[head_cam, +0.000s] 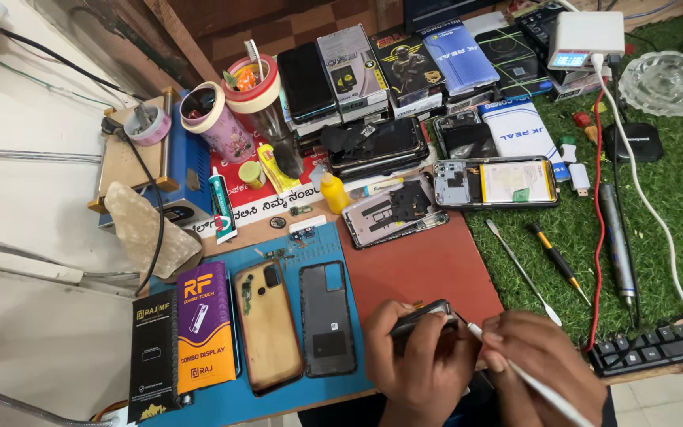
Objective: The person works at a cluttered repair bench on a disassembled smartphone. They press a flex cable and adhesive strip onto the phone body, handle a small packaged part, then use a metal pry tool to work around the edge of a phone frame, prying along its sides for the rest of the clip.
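A cluttered repair counter (428, 269) carries a blue mat (223, 395) and green turf (673, 190). At its near edge the left hand (420, 368) clamps a dark phone (420, 315), long axis left-to-right, while the right hand (543, 360) grips a white tool (535, 383) pointing up-left at it.

Dark phone (424, 316), white tool (531, 383), seemingly touching

phone (424, 315) mostly hidden, white tool (543, 391) cut off

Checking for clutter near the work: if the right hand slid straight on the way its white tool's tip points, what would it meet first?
The right hand aims the white tool up-left; its tip already seems to touch the dark phone in the left hand, though contact is hard to judge.
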Tool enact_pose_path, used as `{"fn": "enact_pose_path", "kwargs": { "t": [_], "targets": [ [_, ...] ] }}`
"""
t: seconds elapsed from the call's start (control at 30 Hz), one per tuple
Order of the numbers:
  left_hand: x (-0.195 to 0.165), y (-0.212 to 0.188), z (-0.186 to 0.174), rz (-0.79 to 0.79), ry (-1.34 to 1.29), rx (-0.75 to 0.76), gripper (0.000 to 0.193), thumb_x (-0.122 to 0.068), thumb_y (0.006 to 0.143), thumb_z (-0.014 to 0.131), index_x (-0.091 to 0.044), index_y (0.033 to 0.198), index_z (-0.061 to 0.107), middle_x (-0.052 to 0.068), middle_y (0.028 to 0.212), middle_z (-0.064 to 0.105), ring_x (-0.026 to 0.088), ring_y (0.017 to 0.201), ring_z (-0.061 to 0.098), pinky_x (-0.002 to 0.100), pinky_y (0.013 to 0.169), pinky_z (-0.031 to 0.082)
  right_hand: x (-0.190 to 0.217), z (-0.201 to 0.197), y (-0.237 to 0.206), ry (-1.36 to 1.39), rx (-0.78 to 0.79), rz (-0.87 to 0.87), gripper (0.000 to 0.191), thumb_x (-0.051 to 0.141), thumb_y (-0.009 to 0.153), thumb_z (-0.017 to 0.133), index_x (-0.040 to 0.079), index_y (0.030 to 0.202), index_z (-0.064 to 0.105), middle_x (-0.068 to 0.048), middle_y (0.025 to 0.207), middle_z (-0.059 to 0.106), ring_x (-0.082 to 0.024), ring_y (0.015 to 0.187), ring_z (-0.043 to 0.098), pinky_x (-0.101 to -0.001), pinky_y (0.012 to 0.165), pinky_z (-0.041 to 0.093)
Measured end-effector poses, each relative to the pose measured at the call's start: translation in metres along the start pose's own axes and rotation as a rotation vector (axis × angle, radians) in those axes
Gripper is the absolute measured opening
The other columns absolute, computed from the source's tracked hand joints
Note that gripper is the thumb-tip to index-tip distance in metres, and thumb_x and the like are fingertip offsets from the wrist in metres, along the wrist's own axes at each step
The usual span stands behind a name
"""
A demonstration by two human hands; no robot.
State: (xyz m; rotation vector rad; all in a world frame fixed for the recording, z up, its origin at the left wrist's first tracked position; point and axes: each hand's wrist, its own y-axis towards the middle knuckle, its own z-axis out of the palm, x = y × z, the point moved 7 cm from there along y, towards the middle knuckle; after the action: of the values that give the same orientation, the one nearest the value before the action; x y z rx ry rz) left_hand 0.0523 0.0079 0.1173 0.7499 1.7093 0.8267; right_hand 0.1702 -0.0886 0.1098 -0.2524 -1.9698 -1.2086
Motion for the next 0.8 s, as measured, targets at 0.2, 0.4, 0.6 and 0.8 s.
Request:
{"fn": "enact_pose_path", "kwargs": {
  "t": [0.2, 0.4, 0.6, 0.8],
  "targets": [
    [-0.003, -0.006, -0.002, -0.053, -0.031, 0.019, 0.033, -0.009, 0.08, 0.09, -0.011, 0.108, 0.071, 0.013, 0.114, 0.056, 0.022, 0.088, 0.07, 0.029, 0.064, 0.058, 0.02, 0.007, -0.005, -0.194, -0.104, -0.186, 0.021, -0.005, 0.078, 0.082, 0.002, 0.094, 0.069, -0.008, 0.094, 0.07, -0.023, 0.09, 0.073, -0.0375, 0.087, 0.063],
    [-0.005, -0.007, -0.001, -0.021, 0.001, -0.103, 0.031, -0.012, 0.077, 0.089, -0.011, 0.104, 0.073, 0.011, 0.109, 0.058, 0.024, 0.087, 0.069, 0.03, 0.066, 0.058, 0.025, 0.013, -0.014, -0.235, -0.149, -0.189, 0.025, -0.004, 0.079, 0.081, 0.006, 0.097, 0.067, -0.006, 0.093, 0.066, -0.023, 0.089, 0.072, -0.0367, 0.087, 0.063],
    [-0.001, -0.007, -0.003, -0.061, -0.003, -0.047, 0.029, -0.01, 0.08, 0.089, -0.01, 0.103, 0.072, 0.013, 0.109, 0.058, 0.023, 0.087, 0.071, 0.029, 0.063, 0.059, 0.018, 0.015, -0.016, -0.165, -0.165, -0.089, 0.026, -0.007, 0.082, 0.079, 0.004, 0.101, 0.066, -0.009, 0.094, 0.068, -0.024, 0.094, 0.072, -0.0339, 0.088, 0.061],
    [0.001, -0.003, -0.001, -0.05, 0.037, -0.023, 0.036, -0.007, 0.073, 0.087, -0.012, 0.103, 0.068, 0.013, 0.111, 0.058, 0.021, 0.085, 0.07, 0.031, 0.062, 0.059, -0.006, 0.008, -0.008, 0.2, -0.107, 0.052, 0.017, -0.003, 0.092, 0.07, 0.0, 0.108, 0.072, -0.013, 0.095, 0.072, -0.025, 0.094, 0.073, -0.0335, 0.086, 0.061]
  ]
}}
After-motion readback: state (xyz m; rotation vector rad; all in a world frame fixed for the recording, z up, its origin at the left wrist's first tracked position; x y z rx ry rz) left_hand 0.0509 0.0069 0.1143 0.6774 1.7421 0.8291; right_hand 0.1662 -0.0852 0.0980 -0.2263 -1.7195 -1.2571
